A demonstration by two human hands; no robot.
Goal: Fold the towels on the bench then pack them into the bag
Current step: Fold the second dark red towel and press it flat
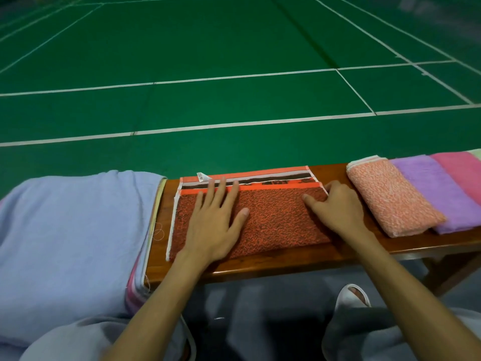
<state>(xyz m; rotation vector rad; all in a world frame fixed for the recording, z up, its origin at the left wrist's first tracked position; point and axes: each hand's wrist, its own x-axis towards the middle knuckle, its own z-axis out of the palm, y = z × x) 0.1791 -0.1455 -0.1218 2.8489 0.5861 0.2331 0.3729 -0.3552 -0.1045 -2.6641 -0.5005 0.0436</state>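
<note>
Presently, the orange towel (276,220) lies folded once at the middle of the counter (286,261), its upper layer short of the far hem. The left hand (216,217) lies flat on the towel's left half, fingers spread, evidently pinning the fold. The right hand (335,207), fingers bent, pinches the upper layer's right corner, likely to square the edges.

Count:
- One towel is in work.
- Four folded towels sit in a row at right: peach towel (390,199), purple towel (437,194), pink towel (463,175) and green towel (476,153), the last cut off by the frame.
- One lilac heap (73,230) sits at left, with further edges beneath it; number unclear.
- No bag is in view.
</note>
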